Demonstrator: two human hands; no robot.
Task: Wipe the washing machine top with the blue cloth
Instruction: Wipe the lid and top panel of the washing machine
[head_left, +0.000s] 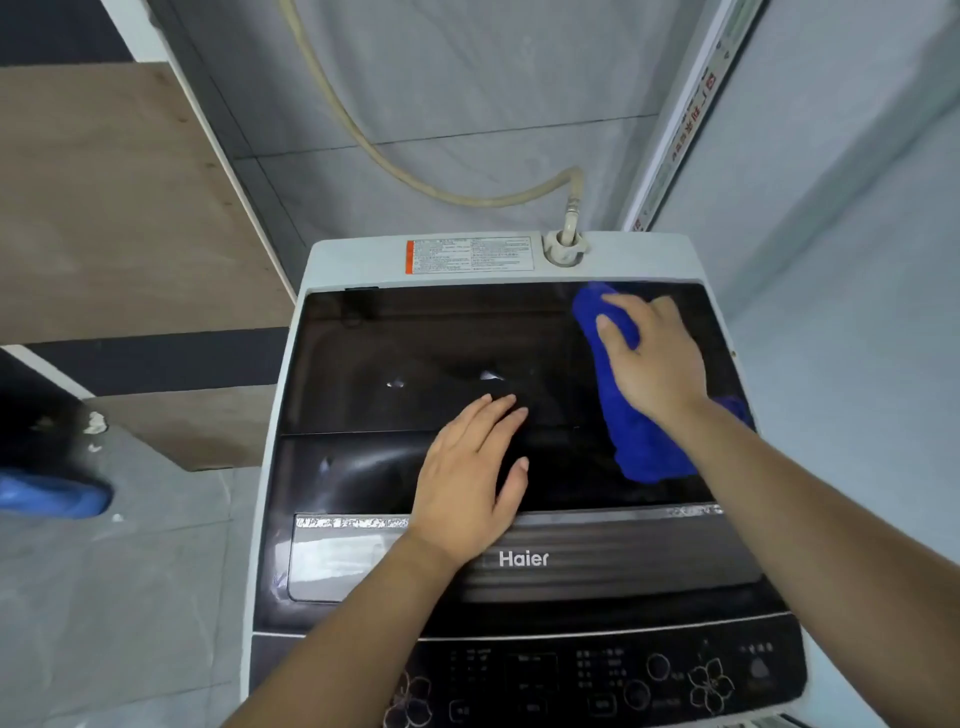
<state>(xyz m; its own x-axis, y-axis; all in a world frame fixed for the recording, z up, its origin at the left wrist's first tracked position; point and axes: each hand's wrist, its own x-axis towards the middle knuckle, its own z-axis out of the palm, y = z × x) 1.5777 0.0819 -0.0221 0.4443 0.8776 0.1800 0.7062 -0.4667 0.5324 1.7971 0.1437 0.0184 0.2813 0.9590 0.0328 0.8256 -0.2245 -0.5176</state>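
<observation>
Right hand (652, 358) presses the cloth (636, 441) flat at the lid's (395, 338) two o'clock. Left hand (470, 483) rests open, bracing. Best sweep toward nine with even pressure.

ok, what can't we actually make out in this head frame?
- Dark glass lid of the washing machine: the patches under the crumpled blue cloth and the flat left hand are covered; glare hides any dirt.
- Right hand: palm on the cloth, contact hidden.
- Black control panel: cut by the bottom edge, labels too small.
- White warning sticker: text too small.
- Beige hose: leaves the top edge.
</observation>
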